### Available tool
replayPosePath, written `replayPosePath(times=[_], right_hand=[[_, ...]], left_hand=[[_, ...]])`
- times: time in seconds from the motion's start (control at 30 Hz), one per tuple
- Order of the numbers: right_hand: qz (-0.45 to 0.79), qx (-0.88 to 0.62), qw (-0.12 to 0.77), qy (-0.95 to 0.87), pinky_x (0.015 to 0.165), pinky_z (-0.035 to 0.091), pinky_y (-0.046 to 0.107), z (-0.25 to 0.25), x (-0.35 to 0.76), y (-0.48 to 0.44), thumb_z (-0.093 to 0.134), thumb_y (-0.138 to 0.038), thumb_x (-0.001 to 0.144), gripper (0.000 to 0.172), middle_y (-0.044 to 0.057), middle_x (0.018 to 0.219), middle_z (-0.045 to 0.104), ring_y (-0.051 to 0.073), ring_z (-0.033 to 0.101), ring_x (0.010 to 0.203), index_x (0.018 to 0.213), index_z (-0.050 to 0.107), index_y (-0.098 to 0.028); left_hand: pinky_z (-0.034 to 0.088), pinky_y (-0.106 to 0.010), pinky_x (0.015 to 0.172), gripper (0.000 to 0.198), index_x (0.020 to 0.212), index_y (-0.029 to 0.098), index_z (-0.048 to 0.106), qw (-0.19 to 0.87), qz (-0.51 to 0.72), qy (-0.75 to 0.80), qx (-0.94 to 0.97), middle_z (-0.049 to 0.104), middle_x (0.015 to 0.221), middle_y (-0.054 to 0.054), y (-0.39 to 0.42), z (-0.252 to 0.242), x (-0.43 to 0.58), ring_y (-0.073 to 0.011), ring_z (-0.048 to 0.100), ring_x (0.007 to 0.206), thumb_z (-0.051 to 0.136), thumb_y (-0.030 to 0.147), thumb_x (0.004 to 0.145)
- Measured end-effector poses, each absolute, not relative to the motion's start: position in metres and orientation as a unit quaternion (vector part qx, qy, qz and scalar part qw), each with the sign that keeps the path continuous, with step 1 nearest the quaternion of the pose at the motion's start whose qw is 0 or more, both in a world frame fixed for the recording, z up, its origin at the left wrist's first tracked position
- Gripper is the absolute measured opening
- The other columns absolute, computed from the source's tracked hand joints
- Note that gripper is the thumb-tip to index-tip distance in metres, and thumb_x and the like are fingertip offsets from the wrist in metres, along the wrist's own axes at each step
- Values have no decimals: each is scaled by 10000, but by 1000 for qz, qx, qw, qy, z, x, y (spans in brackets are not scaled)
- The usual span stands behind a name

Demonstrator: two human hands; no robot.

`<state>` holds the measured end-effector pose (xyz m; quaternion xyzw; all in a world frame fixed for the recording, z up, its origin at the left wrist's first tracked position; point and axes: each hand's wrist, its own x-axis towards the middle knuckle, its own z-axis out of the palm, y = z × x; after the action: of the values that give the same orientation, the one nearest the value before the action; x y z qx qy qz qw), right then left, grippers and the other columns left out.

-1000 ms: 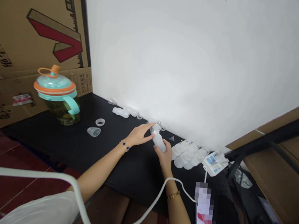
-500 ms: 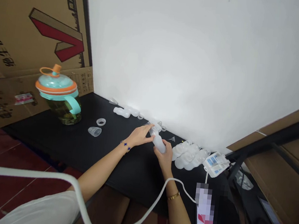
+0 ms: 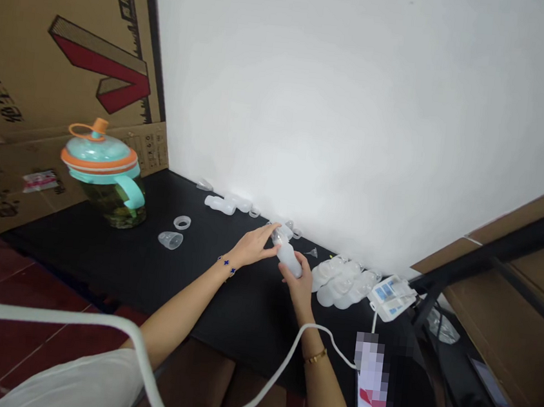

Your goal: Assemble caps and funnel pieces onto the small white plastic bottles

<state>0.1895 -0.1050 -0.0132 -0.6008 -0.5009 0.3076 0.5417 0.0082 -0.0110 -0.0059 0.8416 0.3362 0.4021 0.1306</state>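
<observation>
A white baby bottle [image 3: 289,258] is held tilted over the black table between both hands. My right hand [image 3: 301,280] wraps round the bottle's lower body. At its upper end, the fingers of my left hand [image 3: 254,247] are closed on the clear cap [image 3: 278,236]. Just behind the left fingertips lie more small pale parts, partly hidden. To the left on the table are a loose clear cap [image 3: 171,240] and a white ring [image 3: 182,222]. Several capped bottles [image 3: 345,282] lie grouped to the right of my right hand.
A large drink jug [image 3: 104,176] stands at the left by a cardboard box [image 3: 21,47]. Loose bottles [image 3: 220,205] lie along the wall. At the right are a white power strip [image 3: 392,298] and a phone [image 3: 373,395]. A white cable [image 3: 277,385] crosses in front of me.
Both hands keep their hold on the bottle and its cap, with barely any movement. The whole view has shifted very slightly.
</observation>
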Motion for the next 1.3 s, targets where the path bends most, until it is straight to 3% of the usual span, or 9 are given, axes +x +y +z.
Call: replayPosePath(times=[0.1,0.2,0.33,0.4,0.5,0.8,1.1,1.3], right_hand=[[433,-574,550,-424,567,556,321,-12,189,-103,775,-529,755,614,82,1046,694,242,691,811,1248,615,-199],[403,-579,557,-438,560,543,305,-13,189,-104,788,-518,746,586,83,1055,698,231,677,815,1214,641,-197],[219,-585,564,-539,807,575,398,-16,189,-106,758,-473,795,511,112,1213,675,281,650,1042,1220,659,-208],[135,-571,560,-586,966,528,464,-16,190,-108,714,-431,851,456,121,1246,665,294,619,1146,1243,650,-207],[61,-558,537,-630,1058,470,512,-18,191,-108,661,-377,903,386,123,1255,663,292,603,1186,1254,645,-216],[8,-553,518,-653,1063,472,503,-22,193,-108,631,-351,934,354,123,1256,656,289,598,1194,1264,650,-225],[10,-550,516,-657,1042,494,499,-20,190,-109,620,-302,926,331,130,1239,649,285,603,1172,1246,654,-224],[58,-557,543,-626,1061,484,512,-15,188,-111,672,-345,876,373,121,1244,657,293,604,1188,1229,666,-222]], left_hand=[[544,-408,1050,576,1515,196,378,138,409,333,838,552,1485,-135,-12,-5,7,-262,602,1304,511,427,1004],[522,-414,1088,591,1532,195,361,149,402,335,839,527,1520,-131,-14,-5,6,-263,560,1362,495,443,1012],[519,-420,1085,644,1545,190,353,170,394,352,832,508,1542,-144,-15,-4,8,-275,561,1361,509,499,1001],[524,-419,1070,644,1547,182,354,182,391,362,826,518,1531,-153,-17,-3,9,-277,592,1323,494,507,1008],[537,-413,1033,629,1537,176,372,193,386,372,822,566,1479,-157,-18,-1,10,-276,646,1237,490,499,1011],[565,-370,885,462,1368,188,479,205,382,367,823,674,1200,-107,-18,1,10,-242,694,995,510,447,987],[553,-379,846,408,1318,171,473,172,357,364,843,656,1057,-83,-16,0,9,-248,683,930,481,417,993],[564,-372,868,476,1407,188,435,181,375,356,836,659,1177,-105,-19,1,8,-245,688,988,485,436,1004]])
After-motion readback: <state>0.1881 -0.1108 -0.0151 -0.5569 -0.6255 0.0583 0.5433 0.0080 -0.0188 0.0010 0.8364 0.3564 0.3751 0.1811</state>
